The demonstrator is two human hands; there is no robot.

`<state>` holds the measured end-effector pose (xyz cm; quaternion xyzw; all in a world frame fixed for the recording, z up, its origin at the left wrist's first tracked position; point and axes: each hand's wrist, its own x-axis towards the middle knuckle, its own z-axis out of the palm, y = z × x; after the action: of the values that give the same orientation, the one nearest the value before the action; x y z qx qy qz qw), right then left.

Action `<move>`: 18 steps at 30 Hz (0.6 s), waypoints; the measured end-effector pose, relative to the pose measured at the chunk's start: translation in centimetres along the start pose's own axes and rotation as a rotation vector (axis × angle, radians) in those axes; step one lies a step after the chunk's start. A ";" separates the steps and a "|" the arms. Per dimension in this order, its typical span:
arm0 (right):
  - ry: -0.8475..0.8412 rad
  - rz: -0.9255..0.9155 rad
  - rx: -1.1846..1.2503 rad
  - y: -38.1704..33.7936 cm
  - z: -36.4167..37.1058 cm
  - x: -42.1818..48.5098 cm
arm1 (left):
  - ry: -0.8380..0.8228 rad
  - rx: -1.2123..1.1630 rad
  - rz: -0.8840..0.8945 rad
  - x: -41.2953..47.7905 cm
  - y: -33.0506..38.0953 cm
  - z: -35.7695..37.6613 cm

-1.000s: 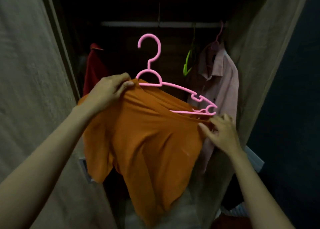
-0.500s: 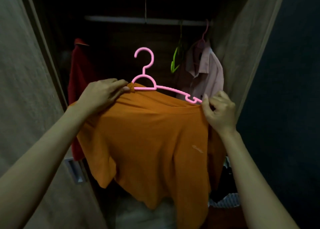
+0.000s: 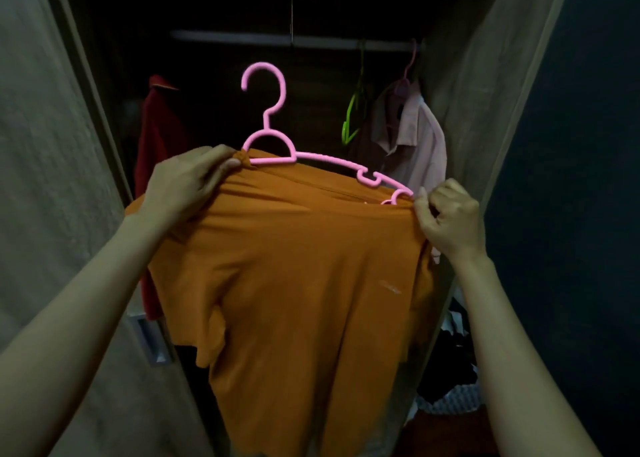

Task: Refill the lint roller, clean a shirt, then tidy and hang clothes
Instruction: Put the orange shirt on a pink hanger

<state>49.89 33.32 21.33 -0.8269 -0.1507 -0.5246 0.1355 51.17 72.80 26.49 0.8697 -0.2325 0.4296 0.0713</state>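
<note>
The person's left hand (image 3: 188, 183) and right hand (image 3: 446, 219) are gripping the orange shirt (image 3: 294, 283), seating it on the pink hanger (image 3: 268, 138) before the wardrobe; hanging on the rail (image 3: 242, 36) is outstanding.

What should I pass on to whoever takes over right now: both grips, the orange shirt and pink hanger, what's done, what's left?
Left grip: holds the orange shirt bunched at the left shoulder of the pink hanger.
Right grip: pinches the shirt's edge at the hanger's right end.
Done: shirt partly on the hanger; the right end shows bare.
Left: pull fabric over that end, then hook onto the rail, probably between the red garment and the green hanger.
Lint roller not in view.
</note>
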 end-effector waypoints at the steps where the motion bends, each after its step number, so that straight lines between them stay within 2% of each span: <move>1: 0.010 -0.035 -0.057 0.2 -0.1 0.0 | 0.003 -0.002 -0.021 -0.1 -0.1 0.0; 6: -0.006 -0.093 -0.341 0.9 -0.5 0.1 | 0.000 0.004 -0.070 -0.6 -0.5 0.1; 11: -0.113 -0.137 -0.314 0.6 -0.3 -0.2 | 0.017 0.026 -0.111 -1.0 -0.6 0.3; 18: -0.211 -0.074 -0.396 1.1 -0.3 -0.4 | -0.007 -0.102 0.041 -1.3 -0.1 -0.8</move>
<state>49.88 32.15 20.98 -0.8815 -0.0885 -0.4593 -0.0655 49.92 73.59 26.00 0.8614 -0.2721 0.4157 0.1057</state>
